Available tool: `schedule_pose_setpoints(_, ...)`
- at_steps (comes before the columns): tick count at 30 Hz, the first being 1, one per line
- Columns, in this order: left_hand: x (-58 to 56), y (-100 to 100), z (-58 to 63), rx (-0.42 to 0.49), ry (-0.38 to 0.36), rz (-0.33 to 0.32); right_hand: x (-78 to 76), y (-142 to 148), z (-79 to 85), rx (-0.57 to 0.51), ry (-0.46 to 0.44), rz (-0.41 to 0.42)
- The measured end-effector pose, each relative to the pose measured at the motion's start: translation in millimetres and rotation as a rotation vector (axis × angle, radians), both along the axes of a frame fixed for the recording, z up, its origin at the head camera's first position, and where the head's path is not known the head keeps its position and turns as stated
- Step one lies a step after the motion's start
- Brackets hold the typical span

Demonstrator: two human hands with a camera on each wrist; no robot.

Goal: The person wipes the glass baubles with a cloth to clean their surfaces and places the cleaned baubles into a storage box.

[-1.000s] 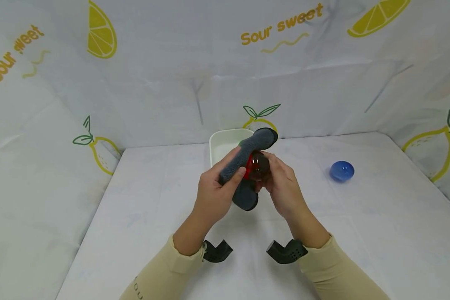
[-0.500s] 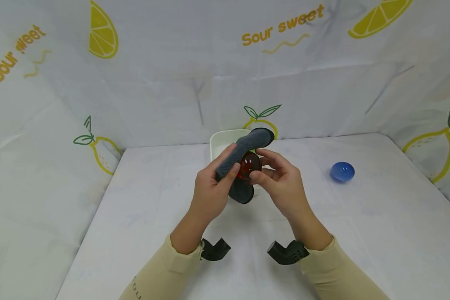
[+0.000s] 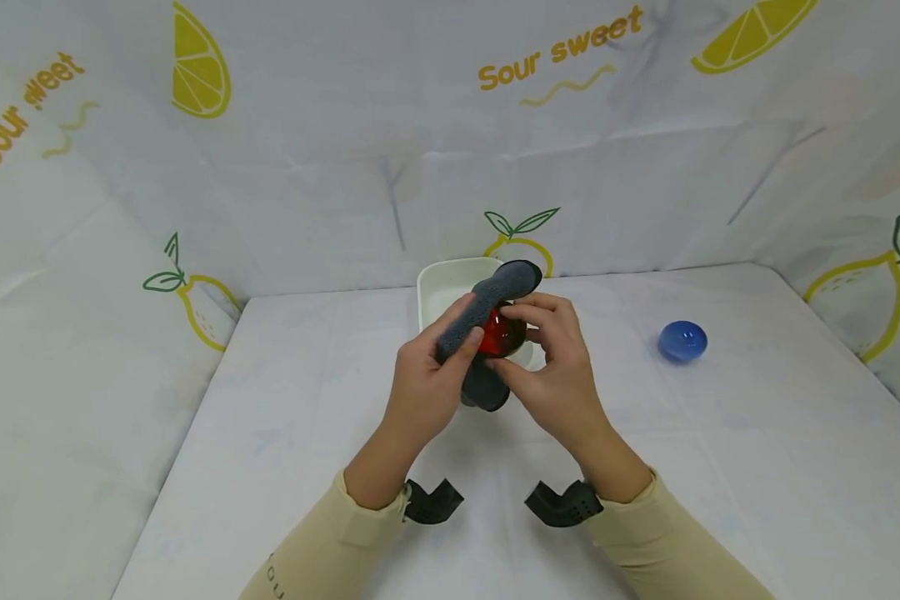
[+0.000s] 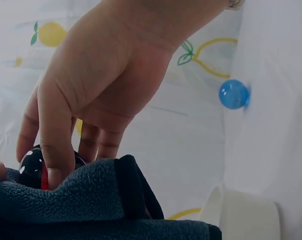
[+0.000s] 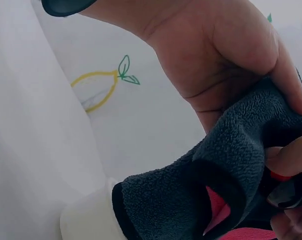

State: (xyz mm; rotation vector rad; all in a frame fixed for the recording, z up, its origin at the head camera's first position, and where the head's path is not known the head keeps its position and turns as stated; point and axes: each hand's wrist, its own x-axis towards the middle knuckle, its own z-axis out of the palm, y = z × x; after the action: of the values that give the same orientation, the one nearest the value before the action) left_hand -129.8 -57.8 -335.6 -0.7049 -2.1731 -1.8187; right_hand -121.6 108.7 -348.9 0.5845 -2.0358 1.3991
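Observation:
A dark grey cloth (image 3: 506,286), with pink-red lining glimpsed in the right wrist view, is held up in my left hand (image 3: 422,383). Against it sits a glossy transparent red ball (image 3: 504,333), which looks dark in places. My left thumb lies along the ball's left side. My right hand (image 3: 558,375) holds the ball from the right, its index finger over the top and thumb below. In the left wrist view, the right fingers bend down around the ball (image 4: 33,167) above the cloth (image 4: 80,200). Folds hide the ball's back.
Behind the hands stands a white plastic container (image 3: 438,287), partly covered by the cloth. A transparent blue ball (image 3: 682,342) lies on the white-covered table (image 3: 285,417) at the right. A lemon-print sheet (image 3: 307,167) hangs at the back and sides.
My right fingers have shifted around the red ball: the thumb moved from its front to below it, and the index finger came over the top. The left hand keeps its hold on the cloth.

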Motion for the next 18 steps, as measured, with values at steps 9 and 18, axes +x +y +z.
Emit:
schedule_pose_setpoints(9,2.8,1.0,1.8,-0.055,0.056,-0.004,-2.3,3.0,2.0,-0.266,-0.253,0.064)
schedule_pose_setpoints(18,1.5,1.0,0.2,-0.102,0.068,0.001,-2.2,6.2,7.4,-0.277,-0.486,0.168)
